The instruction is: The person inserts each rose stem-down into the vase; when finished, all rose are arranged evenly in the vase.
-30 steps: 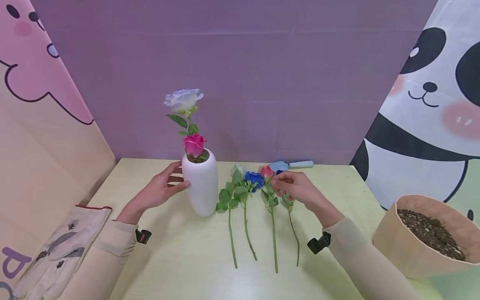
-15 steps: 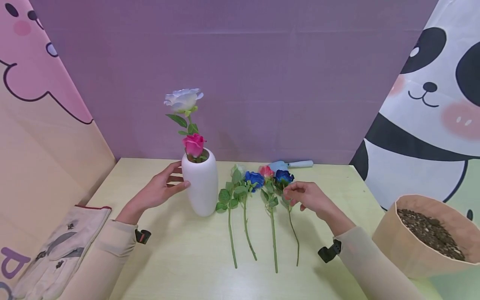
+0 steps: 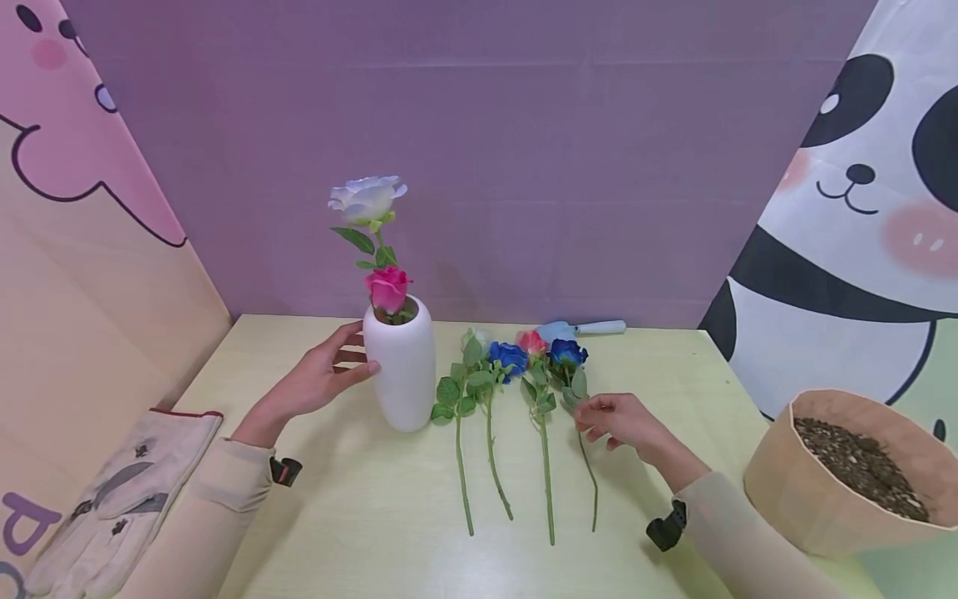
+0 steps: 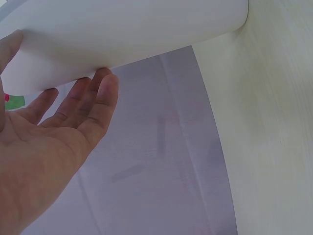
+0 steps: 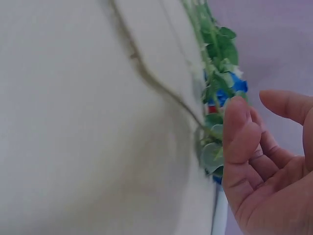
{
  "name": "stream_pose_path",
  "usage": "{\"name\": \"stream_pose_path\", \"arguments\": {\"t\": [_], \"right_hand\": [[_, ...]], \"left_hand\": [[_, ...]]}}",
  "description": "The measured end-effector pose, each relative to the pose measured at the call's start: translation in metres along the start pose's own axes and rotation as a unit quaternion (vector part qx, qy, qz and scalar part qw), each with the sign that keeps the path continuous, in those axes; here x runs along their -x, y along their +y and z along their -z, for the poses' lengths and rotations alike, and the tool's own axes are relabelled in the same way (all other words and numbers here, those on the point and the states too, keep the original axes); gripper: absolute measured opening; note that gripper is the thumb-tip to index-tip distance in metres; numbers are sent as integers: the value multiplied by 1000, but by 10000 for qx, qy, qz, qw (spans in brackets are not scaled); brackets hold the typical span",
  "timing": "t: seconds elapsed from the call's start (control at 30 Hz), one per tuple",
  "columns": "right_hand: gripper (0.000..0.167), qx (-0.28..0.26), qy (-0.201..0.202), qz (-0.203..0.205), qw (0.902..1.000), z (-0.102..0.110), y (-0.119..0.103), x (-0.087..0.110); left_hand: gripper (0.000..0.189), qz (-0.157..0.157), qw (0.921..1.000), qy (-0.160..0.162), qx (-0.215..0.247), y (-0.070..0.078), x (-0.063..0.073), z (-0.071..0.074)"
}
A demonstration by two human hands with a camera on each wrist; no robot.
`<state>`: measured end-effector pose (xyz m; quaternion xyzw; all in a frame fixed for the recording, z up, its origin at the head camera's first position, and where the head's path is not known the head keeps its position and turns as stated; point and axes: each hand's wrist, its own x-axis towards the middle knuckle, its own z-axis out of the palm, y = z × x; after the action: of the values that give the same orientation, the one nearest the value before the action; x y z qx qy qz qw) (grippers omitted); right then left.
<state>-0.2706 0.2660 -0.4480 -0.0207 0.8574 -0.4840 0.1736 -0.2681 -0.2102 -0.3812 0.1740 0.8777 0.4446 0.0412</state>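
Observation:
In the head view a white vase (image 3: 405,374) stands upright on the table, holding a white rose (image 3: 367,200) and a pink rose (image 3: 388,289). My left hand (image 3: 323,376) holds the vase's left side, thumb at the front and fingers behind; the left wrist view shows the fingertips (image 4: 102,71) on its wall. My right hand (image 3: 619,423) hovers by the leaves and upper stem of a dark blue rose (image 3: 568,353) lying on the table. Thumb and fingers are apart in the right wrist view, with nothing between them and the stem (image 5: 161,88) beyond.
Left of that rose lie a coral rose (image 3: 532,343), a bright blue rose (image 3: 509,360) and a pale rose (image 3: 476,339). A light blue trowel (image 3: 599,328) lies behind them. A fabric pot of soil (image 3: 793,491) stands right; gloves (image 3: 127,499) lie left.
My right hand has moved from the coral and dark blue blooms down and right along the dark blue rose, uncovering its bloom. The left hand and vase stay put.

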Motion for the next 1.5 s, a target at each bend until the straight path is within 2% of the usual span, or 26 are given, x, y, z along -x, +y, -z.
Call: {"name": "stream_pose_path", "arguments": {"t": [0.3, 0.53, 0.83, 1.1, 1.3, 1.5], "right_hand": [[31, 188, 99, -282, 9994, -2, 17, 5], [27, 230, 117, -319, 9992, -5, 26, 3], [24, 438, 200, -384, 9981, -10, 25, -3], [19, 663, 271, -276, 9971, -14, 21, -9], [18, 622, 226, -199, 9976, -14, 20, -10], [20, 486, 165, -319, 9982, -12, 19, -10]], "left_hand": [[79, -6, 10000, 5, 20, 0, 0, 0], [78, 15, 10000, 12, 17, 1, 0, 0], [79, 18, 10000, 1, -7, 1, 0, -1], [78, -5, 10000, 14, 8, 2, 0, 0], [78, -16, 10000, -12, -5, 1, 0, -1], [78, -10, 10000, 1, -4, 1, 0, -1]]}}
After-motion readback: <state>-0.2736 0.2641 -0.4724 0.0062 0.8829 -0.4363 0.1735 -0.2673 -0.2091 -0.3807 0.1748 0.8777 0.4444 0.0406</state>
